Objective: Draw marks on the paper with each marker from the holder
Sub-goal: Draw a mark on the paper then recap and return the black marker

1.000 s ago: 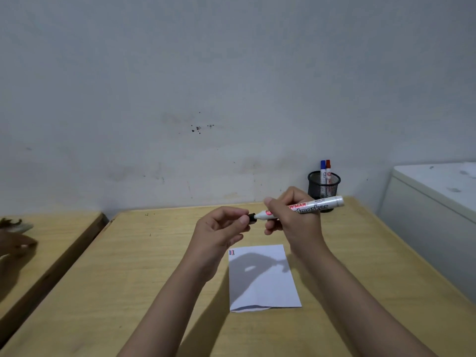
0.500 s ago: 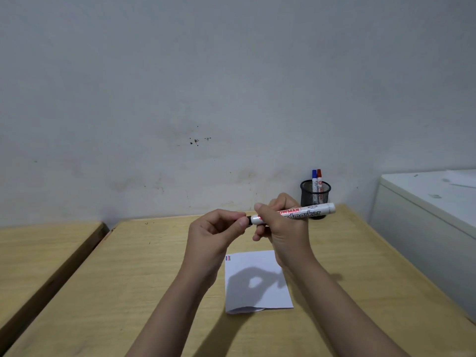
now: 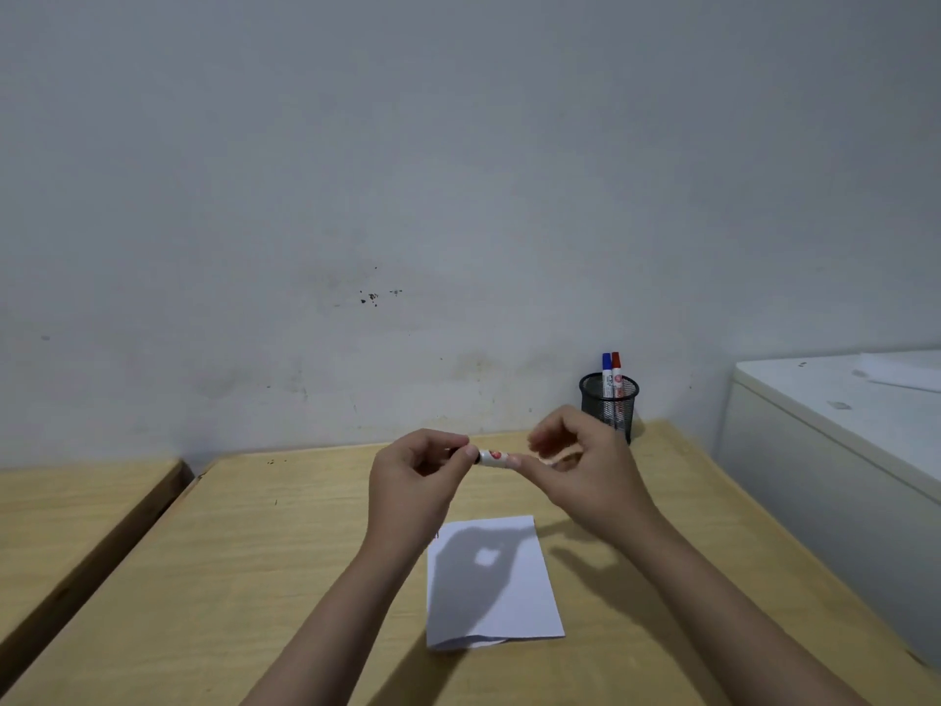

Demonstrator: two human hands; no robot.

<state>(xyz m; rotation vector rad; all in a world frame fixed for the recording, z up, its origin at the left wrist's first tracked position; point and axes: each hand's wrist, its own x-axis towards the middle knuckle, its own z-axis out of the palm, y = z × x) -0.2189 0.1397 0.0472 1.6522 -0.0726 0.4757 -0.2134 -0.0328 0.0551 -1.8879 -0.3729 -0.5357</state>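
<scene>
A white marker (image 3: 495, 458) with a black cap is held level above the desk between both hands. My left hand (image 3: 415, 481) pinches its black cap end. My right hand (image 3: 585, 468) holds the barrel, which is mostly hidden by blurred fingers. Below them a white sheet of paper (image 3: 496, 598) lies on the wooden desk (image 3: 285, 552), shadowed by my hands, with small red marks at its top left corner beside my left wrist. A black mesh holder (image 3: 609, 405) stands at the back right with a blue-capped marker (image 3: 606, 372) and a red-capped marker (image 3: 616, 372) upright in it.
A white cabinet (image 3: 835, 450) stands to the right of the desk, with a sheet of paper on top. A second wooden desk (image 3: 66, 507) lies to the left across a dark gap. A grey wall rises directly behind.
The marker's barrel, which stuck out to the right of my right hand, is now hidden behind that hand's moving fingers. My left hand stays pinched on the cap. The view tilted up.
</scene>
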